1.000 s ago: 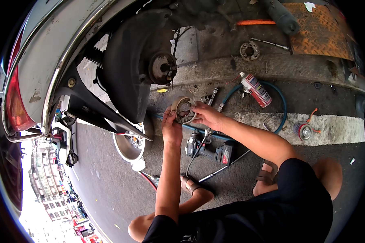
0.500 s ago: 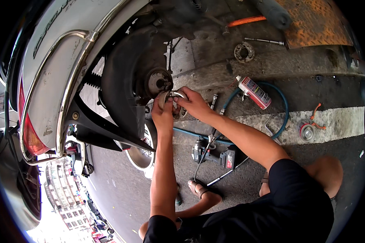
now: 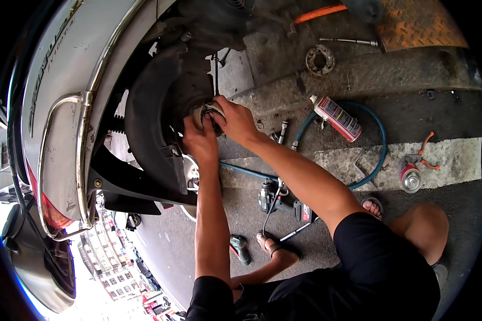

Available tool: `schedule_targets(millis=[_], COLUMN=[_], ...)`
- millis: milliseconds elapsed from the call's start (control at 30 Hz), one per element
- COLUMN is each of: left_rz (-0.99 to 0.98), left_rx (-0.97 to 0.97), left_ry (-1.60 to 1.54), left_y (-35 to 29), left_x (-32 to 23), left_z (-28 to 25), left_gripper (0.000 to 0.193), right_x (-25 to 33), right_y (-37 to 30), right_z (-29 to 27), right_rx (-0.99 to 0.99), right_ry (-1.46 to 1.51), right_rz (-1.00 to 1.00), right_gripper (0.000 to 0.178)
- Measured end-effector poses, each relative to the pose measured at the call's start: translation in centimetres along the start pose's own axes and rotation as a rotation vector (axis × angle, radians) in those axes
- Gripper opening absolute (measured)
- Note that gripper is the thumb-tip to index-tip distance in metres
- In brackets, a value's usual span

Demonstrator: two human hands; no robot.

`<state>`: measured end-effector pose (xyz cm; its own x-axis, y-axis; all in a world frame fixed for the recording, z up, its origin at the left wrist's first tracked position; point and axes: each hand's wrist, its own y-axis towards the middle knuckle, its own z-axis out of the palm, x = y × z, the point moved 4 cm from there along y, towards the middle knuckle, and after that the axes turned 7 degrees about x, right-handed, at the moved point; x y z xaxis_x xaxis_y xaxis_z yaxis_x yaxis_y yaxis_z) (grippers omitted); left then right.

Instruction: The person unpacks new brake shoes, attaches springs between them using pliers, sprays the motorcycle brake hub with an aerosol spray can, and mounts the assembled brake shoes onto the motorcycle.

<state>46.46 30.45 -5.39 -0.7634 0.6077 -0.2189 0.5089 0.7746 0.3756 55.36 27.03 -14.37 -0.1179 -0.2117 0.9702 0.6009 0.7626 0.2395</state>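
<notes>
My left hand [image 3: 201, 143] and my right hand [image 3: 234, 122] are both closed on a pair of curved brake shoes [image 3: 198, 116]. They hold the shoes at the rear wheel hub of a scooter [image 3: 64, 75]; my hands and the shoes hide most of the hub. Whether the shoes are seated on it, I cannot tell. Beside the hub curves the black rear fender [image 3: 152, 107]. Another pair of brake shoes [image 3: 320, 60], set in a ring, lies on the kerb.
A red and white spray can [image 3: 336, 119] lies by a blue hose [image 3: 383, 131], with a second can [image 3: 411, 177] farther right. Near my foot are a cordless impact wrench [image 3: 284, 203] and a green-and-black tool [image 3: 241, 249]. A ratchet [image 3: 348, 40] and rusty ramp plate [image 3: 423, 24] lie beyond.
Both hands have carried the brake shoes up and slightly left, from just in front of the hub onto it. The view has shifted a little.
</notes>
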Motion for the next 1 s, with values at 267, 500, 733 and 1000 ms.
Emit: schedule_targets(millis=[267,500,733,1000], left_rz=[0.202,0.199,0.186,0.22], left_rx=[-0.092,-0.156,-0.121,-0.137], left_ry=[0.285,0.343,0.157,0.2], left_y=[1.1,1.2,1.2,1.2], left_x=[1.3,1.3,2.0,2.6], left_z=[0.3,0.7,1.4,1.4], left_gripper=[0.035,0.036,0.036,0.038], right_x=[-1.1,-2.2,-2.5,-2.9], right_y=[1.3,2.7,3.1,3.0], right_z=[0.1,0.9,1.7,2.1], right_rx=[-0.057,0.113,0.145,0.102], right_ry=[0.055,0.129,0.114,0.024], right_rz=[-0.166,-0.109,-0.121,-0.194], right_gripper=[0.037,0.04,0.041,0.041])
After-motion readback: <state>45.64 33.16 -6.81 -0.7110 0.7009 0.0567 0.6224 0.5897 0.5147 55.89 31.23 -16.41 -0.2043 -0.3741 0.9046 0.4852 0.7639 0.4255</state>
